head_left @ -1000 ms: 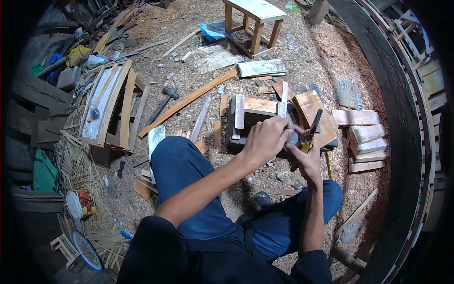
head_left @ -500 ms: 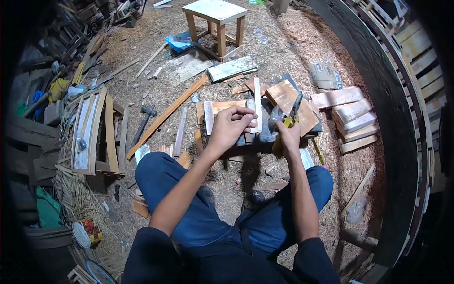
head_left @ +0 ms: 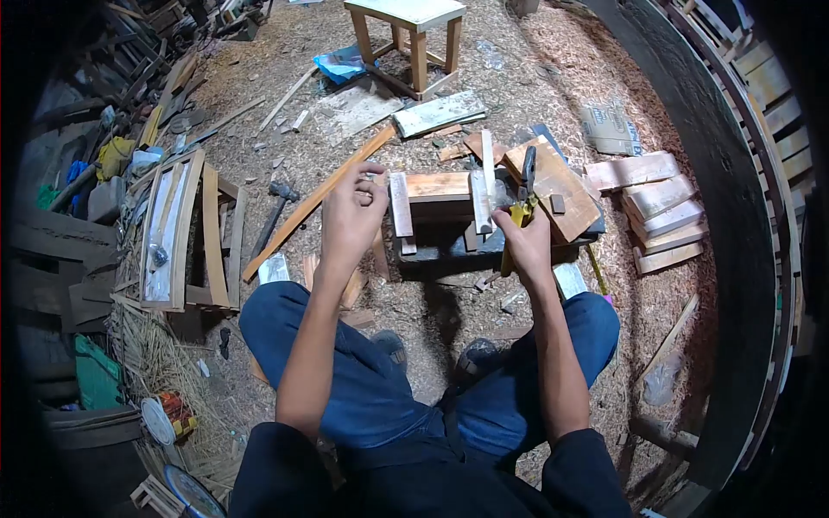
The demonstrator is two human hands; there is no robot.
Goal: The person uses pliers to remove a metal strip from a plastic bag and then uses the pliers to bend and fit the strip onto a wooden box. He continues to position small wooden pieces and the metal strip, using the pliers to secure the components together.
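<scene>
My right hand (head_left: 525, 240) is wrapped round yellow-handled pliers (head_left: 522, 211), whose dark jaws point up and away. Just left of it, a thin pale wood strip (head_left: 488, 164) lies over a small wooden frame (head_left: 438, 184) on a dark low block (head_left: 432, 262). My left hand (head_left: 356, 207) is raised to the left of the frame, its fingers curled, apart from the wood; whether something small is between them cannot be made out. A square board (head_left: 566, 194) with a small brown piece on it rests at the block's right.
A small table (head_left: 408, 12) stands at the back. A hammer (head_left: 275, 216) and a long plank (head_left: 315, 203) lie left, near a slatted wooden frame (head_left: 210, 237). Stacked boards (head_left: 665, 211) lie right. Wood shavings cover the ground.
My left hand has moved left, off the wooden frame, and turned upward. My right hand still holds the pliers. The view has shifted slightly, and the small frame is now more exposed.
</scene>
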